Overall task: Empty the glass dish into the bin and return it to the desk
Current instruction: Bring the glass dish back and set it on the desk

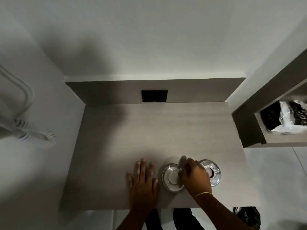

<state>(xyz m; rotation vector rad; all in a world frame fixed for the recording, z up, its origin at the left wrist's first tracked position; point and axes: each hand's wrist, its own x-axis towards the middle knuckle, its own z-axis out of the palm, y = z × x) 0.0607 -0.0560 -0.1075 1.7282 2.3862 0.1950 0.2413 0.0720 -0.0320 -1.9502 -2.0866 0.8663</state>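
Two round glass dishes stand near the front edge of the grey wooden desk (166,130). My right hand (196,176) reaches in from the lower right, its fingers closed on the right rim of the left glass dish (169,177), which rests on the desk. The hand hides part of the second glass dish (215,173) just to its right. What lies inside either dish is too blurred to tell. My left hand (142,181) lies flat on the desk beside the left dish, fingers spread, holding nothing. A bin (245,215) lined with a dark bag shows on the floor at the lower right.
A black socket panel (154,95) sits in the desk's back wall. At the right a shelf unit (249,127) holds black and white bags. A white coiled cord (34,136) hangs on the left wall. My dark-clothed legs show below the desk edge.
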